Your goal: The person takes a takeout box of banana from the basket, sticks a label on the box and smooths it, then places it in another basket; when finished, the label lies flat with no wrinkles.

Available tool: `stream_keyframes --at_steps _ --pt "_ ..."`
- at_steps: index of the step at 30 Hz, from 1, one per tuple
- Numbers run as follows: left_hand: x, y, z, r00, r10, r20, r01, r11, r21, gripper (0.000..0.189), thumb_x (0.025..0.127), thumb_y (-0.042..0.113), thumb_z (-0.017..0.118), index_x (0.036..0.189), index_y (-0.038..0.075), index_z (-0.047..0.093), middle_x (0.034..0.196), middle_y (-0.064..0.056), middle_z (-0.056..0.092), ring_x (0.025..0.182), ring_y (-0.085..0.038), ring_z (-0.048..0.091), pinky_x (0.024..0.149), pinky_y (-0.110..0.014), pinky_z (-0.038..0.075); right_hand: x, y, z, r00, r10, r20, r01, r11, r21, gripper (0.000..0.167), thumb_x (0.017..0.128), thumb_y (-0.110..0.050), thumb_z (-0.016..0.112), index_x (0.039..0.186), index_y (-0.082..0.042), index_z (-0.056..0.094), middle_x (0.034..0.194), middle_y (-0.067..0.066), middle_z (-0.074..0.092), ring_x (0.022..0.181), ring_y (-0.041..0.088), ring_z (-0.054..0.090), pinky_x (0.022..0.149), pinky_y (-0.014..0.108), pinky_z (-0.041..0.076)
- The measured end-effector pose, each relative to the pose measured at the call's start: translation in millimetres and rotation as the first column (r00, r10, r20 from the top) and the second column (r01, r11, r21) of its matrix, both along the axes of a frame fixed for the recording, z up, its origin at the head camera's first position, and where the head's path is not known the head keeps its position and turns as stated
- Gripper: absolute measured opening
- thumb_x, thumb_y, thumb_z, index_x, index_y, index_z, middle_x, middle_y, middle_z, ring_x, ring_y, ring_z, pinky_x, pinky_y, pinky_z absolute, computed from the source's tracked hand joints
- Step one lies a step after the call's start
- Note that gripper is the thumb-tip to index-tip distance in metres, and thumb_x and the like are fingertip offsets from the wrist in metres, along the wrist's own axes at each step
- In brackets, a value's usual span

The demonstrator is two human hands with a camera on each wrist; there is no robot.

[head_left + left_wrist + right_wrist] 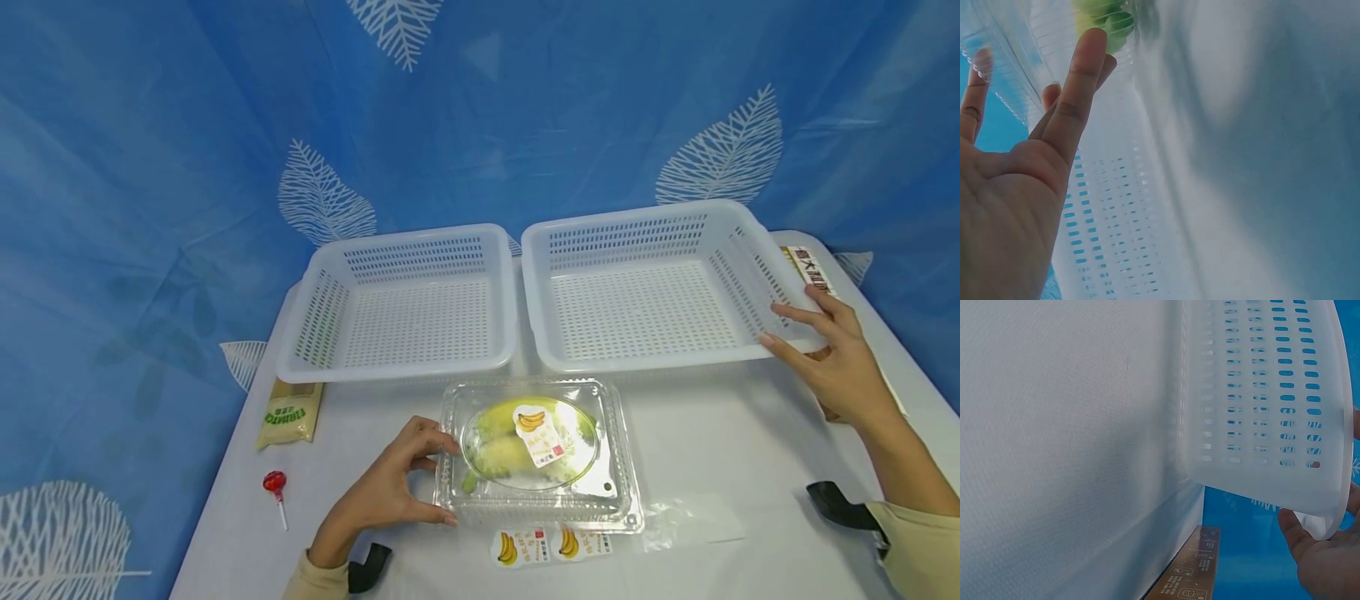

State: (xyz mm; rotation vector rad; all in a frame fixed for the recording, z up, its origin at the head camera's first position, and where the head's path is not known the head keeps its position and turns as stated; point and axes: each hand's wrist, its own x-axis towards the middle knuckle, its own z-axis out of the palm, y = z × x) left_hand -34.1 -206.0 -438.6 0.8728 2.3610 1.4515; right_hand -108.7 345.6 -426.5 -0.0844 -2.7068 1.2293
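A clear plastic clamshell box with green-yellow bananas inside lies on the table, a banana label on its lid. My left hand holds this box by its left side, thumb near the front corner and bent fingers farther back. The left wrist view shows the fingers against the clear plastic. My right hand grips the front right corner of the right white basket. In the right wrist view, the thumb and fingers are at that basket's rim; part of the hand is cut off.
Another white basket stands on the left. Before the box lie banana labels and a clear plastic piece. At left are a tan packet and a red lollipop. A brown box lies beyond the right basket.
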Motion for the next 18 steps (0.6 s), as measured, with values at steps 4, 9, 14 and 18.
stream_keyframes --at_steps 4,9,14,18 --pt "3.1 -3.5 8.1 1.000 0.000 -0.018 0.000 1.000 0.004 0.071 0.065 0.021 0.092 0.125 0.020 0.054 0.124 -0.008 0.043 0.109 -0.013 0.051 0.083 -0.030 0.055 0.2 -0.6 0.8 1.000 0.004 -0.005 -0.004 1.000 -0.002 0.057 0.093 -0.021 0.068 0.143 -0.003 0.048 0.166 0.002 0.002 0.146 0.052 0.009 0.070 -0.008 0.027" --pt "8.0 -8.7 20.3 0.999 0.008 -0.035 -0.009 1.000 -0.013 0.071 0.066 0.022 0.092 0.126 0.020 0.054 0.124 -0.008 0.043 0.108 -0.012 0.052 0.083 -0.031 0.055 0.3 -1.9 1.6 1.000 -0.010 0.002 0.010 1.000 0.012 0.057 0.093 -0.024 0.068 0.143 -0.004 0.048 0.166 0.002 0.002 0.146 0.051 0.009 0.069 -0.008 0.027" --pt "10.8 -13.9 29.5 0.999 0.011 -0.043 -0.012 1.000 -0.022 0.072 0.065 0.021 0.092 0.126 0.020 0.054 0.124 -0.008 0.044 0.109 -0.012 0.051 0.082 -0.031 0.055 -0.5 -1.9 0.2 1.000 -0.018 0.005 0.018 1.000 0.019 0.057 0.093 -0.025 0.068 0.141 -0.002 0.049 0.166 0.002 0.003 0.147 0.050 0.007 0.069 -0.008 0.026" --pt "11.7 -16.6 35.5 0.999 -0.008 -0.037 0.007 1.000 -0.015 0.072 0.066 0.020 0.092 0.127 0.019 0.054 0.123 -0.008 0.043 0.108 -0.012 0.051 0.083 -0.031 0.055 -1.3 -1.8 -0.4 1.000 -0.019 0.004 0.019 0.999 0.030 0.057 0.093 -0.025 0.068 0.141 -0.001 0.050 0.166 0.005 0.004 0.148 0.049 0.007 0.068 -0.008 0.026"
